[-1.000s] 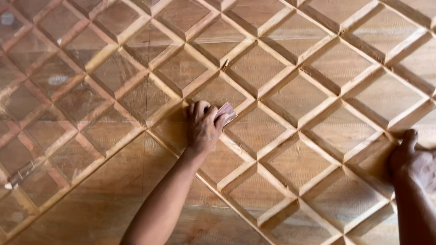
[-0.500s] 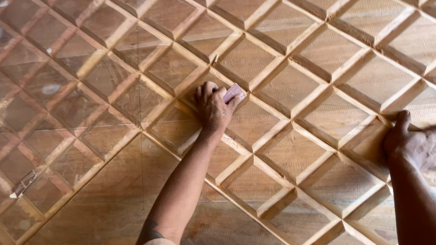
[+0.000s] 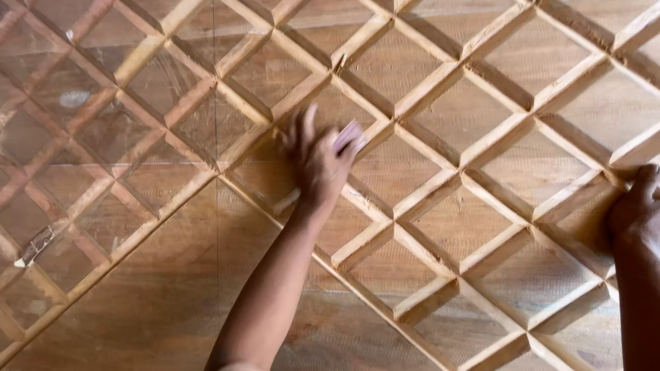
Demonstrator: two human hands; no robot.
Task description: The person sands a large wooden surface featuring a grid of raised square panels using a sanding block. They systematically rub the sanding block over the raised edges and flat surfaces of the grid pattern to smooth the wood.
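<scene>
The left hand (image 3: 320,165) has its fingers closed on a small pink sanding pad (image 3: 348,136) pressed on a rib of the wooden diamond panel (image 3: 481,172), the right hand (image 3: 636,209) lies flat on it, and many ribs look rough and unsanded.

The left hand (image 3: 317,161) is smeared by motion, so its fingers cannot be told apart. The pinkish sanding block (image 3: 348,137) shows only one corner; the rest is hidden under that hand. The right hand (image 3: 636,206) is cut off by the right edge, its fingers out of sight. A small pale scrap (image 3: 33,246) at the near left is too small to tell.
</scene>
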